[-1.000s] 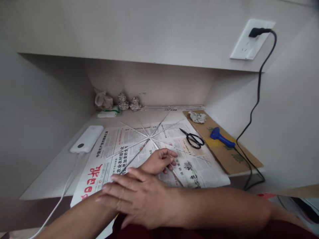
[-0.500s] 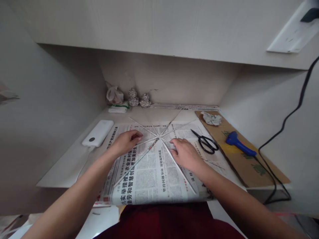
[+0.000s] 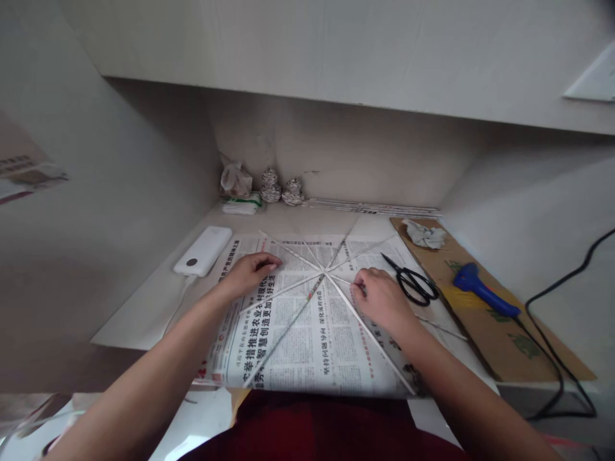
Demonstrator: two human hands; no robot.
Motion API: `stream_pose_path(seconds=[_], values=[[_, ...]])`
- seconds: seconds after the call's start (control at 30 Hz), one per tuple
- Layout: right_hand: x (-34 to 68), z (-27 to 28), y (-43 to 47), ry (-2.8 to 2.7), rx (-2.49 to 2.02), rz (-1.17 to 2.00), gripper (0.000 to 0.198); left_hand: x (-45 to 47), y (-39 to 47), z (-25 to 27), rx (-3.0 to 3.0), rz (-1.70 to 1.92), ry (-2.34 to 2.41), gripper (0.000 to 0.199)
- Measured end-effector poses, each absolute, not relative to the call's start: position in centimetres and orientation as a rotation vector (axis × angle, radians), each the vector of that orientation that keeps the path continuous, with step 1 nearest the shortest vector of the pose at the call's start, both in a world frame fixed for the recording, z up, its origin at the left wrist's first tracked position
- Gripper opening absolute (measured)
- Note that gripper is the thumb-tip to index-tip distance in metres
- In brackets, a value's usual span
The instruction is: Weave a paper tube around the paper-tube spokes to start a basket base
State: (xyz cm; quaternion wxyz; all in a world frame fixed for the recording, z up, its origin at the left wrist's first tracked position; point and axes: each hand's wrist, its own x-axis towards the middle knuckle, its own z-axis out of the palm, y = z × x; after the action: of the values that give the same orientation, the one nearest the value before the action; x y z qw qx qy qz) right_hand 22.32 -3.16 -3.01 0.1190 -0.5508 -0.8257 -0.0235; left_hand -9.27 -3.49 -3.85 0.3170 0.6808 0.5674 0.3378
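Note:
Several thin rolled-paper sticks cross at one middle point (image 3: 325, 271), spreading like a star over a sheet of newspaper (image 3: 298, 349). My right hand (image 3: 384, 299) is right of the crossing, thumb and fingers closed on a paper stick (image 3: 341, 279) that comes out again beyond the hand. To the left, my left hand (image 3: 252, 274) hovers between two sticks with its fingers curled together. I see nothing in its fingertips. Black-handled scissors (image 3: 416, 285) lie just beyond my right hand.
A blue glue gun (image 3: 485, 291) with a black cord and a crumpled paper (image 3: 425, 234) lie on cardboard (image 3: 509, 339) at right. A white power bank (image 3: 204, 250) lies left. Small woven paper gourds (image 3: 271, 186), a plastic bag (image 3: 235, 179) and more paper sticks (image 3: 375, 208) line the back wall.
The camera has turned a little left, so everything sits further right. My left hand has drawn away from the crossing, and the left stick now shows in full. My right hand stays near its stick.

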Motion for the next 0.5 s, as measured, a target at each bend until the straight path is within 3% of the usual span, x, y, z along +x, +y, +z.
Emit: stream_pose_path(seconds=[0.5], values=[[25.2, -3.8, -4.9, -2.302, -1.535, -0.075, 0.023, -10.0, -3.3, -5.7, 1.854, 1.014, 1.624, 0.03]])
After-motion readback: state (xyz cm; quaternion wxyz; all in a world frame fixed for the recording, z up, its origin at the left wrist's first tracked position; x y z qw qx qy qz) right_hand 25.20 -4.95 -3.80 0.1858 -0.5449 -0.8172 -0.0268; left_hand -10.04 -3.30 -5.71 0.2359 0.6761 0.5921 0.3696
